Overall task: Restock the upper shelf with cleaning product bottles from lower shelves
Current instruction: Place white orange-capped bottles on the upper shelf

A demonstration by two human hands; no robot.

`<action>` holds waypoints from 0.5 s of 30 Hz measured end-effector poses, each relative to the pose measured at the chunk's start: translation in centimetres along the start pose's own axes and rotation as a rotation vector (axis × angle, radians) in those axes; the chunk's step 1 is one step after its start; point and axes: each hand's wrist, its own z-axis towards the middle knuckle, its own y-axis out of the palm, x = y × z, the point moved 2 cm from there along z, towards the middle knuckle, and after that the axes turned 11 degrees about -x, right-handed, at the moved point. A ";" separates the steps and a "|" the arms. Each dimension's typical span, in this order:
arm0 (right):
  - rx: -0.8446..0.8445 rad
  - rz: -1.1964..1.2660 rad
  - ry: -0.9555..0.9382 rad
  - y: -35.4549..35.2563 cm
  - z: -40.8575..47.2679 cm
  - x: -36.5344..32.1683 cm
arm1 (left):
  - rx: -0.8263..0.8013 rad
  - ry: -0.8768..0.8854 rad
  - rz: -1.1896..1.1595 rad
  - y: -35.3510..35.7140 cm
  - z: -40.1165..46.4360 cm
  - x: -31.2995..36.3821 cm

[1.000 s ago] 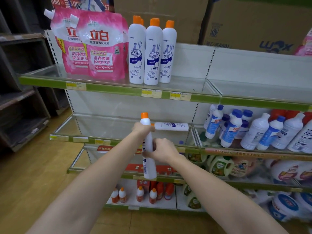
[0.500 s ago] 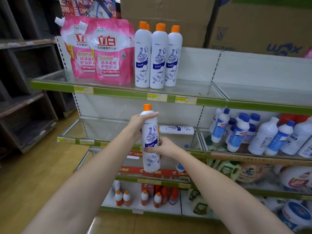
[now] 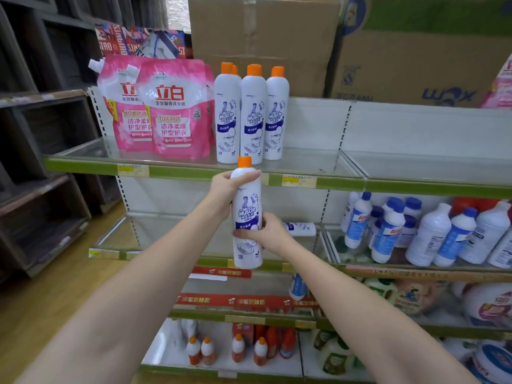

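Observation:
Both hands hold one tall white cleaner bottle (image 3: pixel 247 209) with an orange cap, upright, just below the upper shelf's green front edge (image 3: pixel 194 173). My left hand (image 3: pixel 225 189) grips its shoulder near the cap. My right hand (image 3: pixel 266 232) wraps around its middle from the right. On the upper shelf stands a group of matching white bottles (image 3: pixel 253 115) with orange caps. Another such bottle (image 3: pixel 300 228) lies on its side on the second shelf, behind my right hand.
Pink detergent pouches (image 3: pixel 171 109) stand left of the bottle group. Bare shelf surface (image 3: pixel 313 159) lies to their right. Blue-capped white bottles (image 3: pixel 388 231) crowd the second shelf on the right. Cardboard boxes (image 3: pixel 263 42) sit above. Small orange bottles (image 3: pixel 238 351) line the bottom shelf.
The held bottle has risen from the second-shelf level to just under the upper shelf edge, turning its label toward me. Both hands kept their grip and the view moved closer.

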 end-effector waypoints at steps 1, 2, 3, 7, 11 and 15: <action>0.027 0.003 -0.020 -0.7 0.2 -0.7 | -0.019 0.025 0.012 0.4 0.4 1.0; 0.056 0.020 -0.037 -1.4 0.4 -1.4 | -0.040 0.047 0.023 0.8 0.8 2.1; 0.090 0.046 -0.067 -2.2 0.6 -2.1 | -0.061 0.069 0.034 1.5 1.3 3.3; 0.217 0.187 -0.167 -5.7 1.6 -5.1 | -0.115 0.189 0.047 4.5 3.3 8.3; 0.205 0.235 -0.249 -9.9 2.5 -8.0 | -0.049 0.318 0.071 7.6 5.8 12.5; 0.282 0.231 -0.322 -13.9 4.6 -10.5 | 0.046 0.471 0.178 9.5 9.0 15.8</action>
